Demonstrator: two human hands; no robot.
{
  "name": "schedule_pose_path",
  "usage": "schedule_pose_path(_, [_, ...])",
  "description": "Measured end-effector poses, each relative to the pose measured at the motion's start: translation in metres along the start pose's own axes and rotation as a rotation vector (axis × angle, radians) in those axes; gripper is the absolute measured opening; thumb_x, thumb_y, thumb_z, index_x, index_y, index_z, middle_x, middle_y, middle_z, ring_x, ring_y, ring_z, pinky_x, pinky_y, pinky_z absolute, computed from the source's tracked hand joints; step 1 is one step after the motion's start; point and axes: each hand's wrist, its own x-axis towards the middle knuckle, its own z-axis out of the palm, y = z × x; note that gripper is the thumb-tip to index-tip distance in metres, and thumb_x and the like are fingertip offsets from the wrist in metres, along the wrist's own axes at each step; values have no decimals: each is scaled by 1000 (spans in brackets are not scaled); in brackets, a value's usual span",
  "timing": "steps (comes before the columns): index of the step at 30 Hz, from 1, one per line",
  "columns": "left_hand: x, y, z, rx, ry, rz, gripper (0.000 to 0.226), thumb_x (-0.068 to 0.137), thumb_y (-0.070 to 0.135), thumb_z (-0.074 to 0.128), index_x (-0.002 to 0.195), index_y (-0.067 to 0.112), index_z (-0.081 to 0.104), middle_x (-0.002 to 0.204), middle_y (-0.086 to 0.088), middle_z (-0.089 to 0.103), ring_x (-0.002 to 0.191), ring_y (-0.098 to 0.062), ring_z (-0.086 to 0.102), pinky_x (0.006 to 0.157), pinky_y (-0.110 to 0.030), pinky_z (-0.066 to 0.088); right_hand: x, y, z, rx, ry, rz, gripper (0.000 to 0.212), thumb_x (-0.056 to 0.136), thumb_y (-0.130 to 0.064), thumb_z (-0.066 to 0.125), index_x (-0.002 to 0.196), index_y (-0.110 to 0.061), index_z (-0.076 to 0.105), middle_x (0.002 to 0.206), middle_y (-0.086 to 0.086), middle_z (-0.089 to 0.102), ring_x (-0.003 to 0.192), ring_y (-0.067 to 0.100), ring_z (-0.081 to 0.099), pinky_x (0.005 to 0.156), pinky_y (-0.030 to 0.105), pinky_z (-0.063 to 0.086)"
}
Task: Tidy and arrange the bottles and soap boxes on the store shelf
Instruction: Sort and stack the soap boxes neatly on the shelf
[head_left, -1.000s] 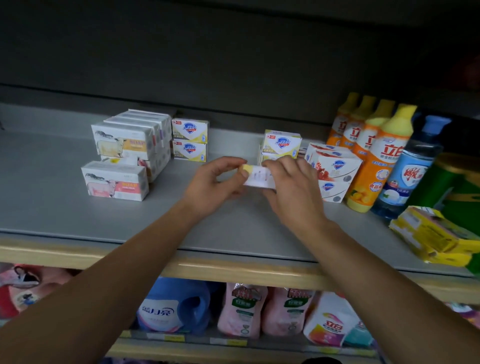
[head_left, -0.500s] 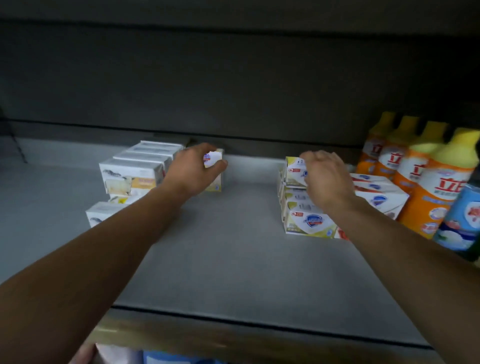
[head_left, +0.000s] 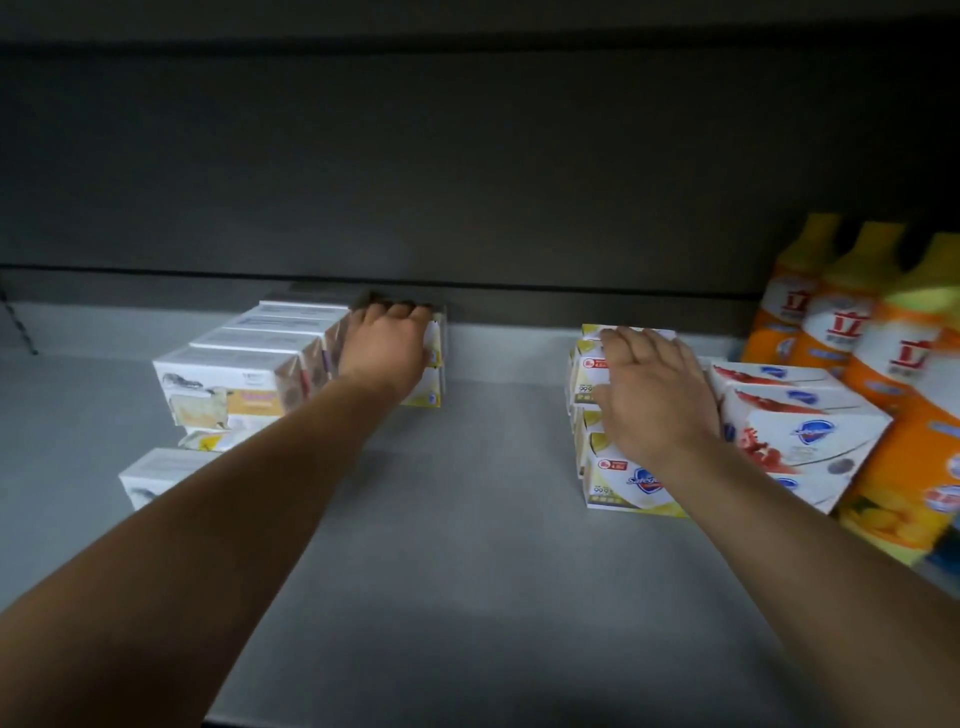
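Observation:
My left hand (head_left: 387, 353) reaches to the back of the grey shelf (head_left: 441, 545) and grips the top yellow-white soap box (head_left: 434, 364) of a small stack, fingers curled over its far edge. My right hand (head_left: 654, 400) lies on a second stack of yellow-white soap boxes (head_left: 623, 486) right of centre, fingers spread over the top box and thumb on its near face. Orange bottles with yellow caps (head_left: 831, 332) stand in a row at the far right.
White soap boxes with a pale animal picture (head_left: 228, 384) are stacked in a row left of my left hand, one more lying nearer (head_left: 156, 467). Red-and-white soap boxes (head_left: 800, 431) sit between the right stack and the bottles. A dark back wall closes the shelf.
My hands parted from the middle. The left carried a soap box to the back left stack; the right went to the right stack. The view moved closer to the shelf.

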Motion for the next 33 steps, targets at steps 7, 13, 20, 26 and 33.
schedule_pose_path(7, [-10,5,-17,58,66,33,49,85,29,62,131,20,48,125,-14,52,117,-36,48,103,-44,31,2,-1,-4,-21,-17,10,80,84,-28,72,151,-20,29,154,3,38,142,24,32,119,37,18])
schedule_pose_path(13, [-52,36,-45,-181,59,109,51,84,28,62,133,25,49,123,-8,46,107,-36,55,92,-42,41,4,3,-22,-115,-51,46,77,79,-28,79,145,-17,41,138,7,55,125,29,52,109,42,38])
schedule_pose_path(20, [-100,57,-31,-515,-21,112,53,86,26,68,136,30,52,121,-6,48,109,-30,54,87,-45,49,13,5,-30,21,-153,26,71,90,-19,66,152,-21,31,151,6,41,137,29,39,114,42,32])
schedule_pose_path(26, [-103,56,-12,-547,-134,119,57,83,26,69,137,32,52,119,-5,54,111,-30,50,95,-40,44,13,6,-27,63,-103,9,62,92,-17,63,149,-20,38,145,7,50,127,29,50,106,42,41])
schedule_pose_path(33, [-104,45,-12,-660,-136,22,62,74,30,78,132,21,58,124,-4,57,113,-22,53,96,-24,41,17,4,-28,58,-118,8,59,89,-13,65,144,-20,42,136,9,53,118,30,54,95,43,47])
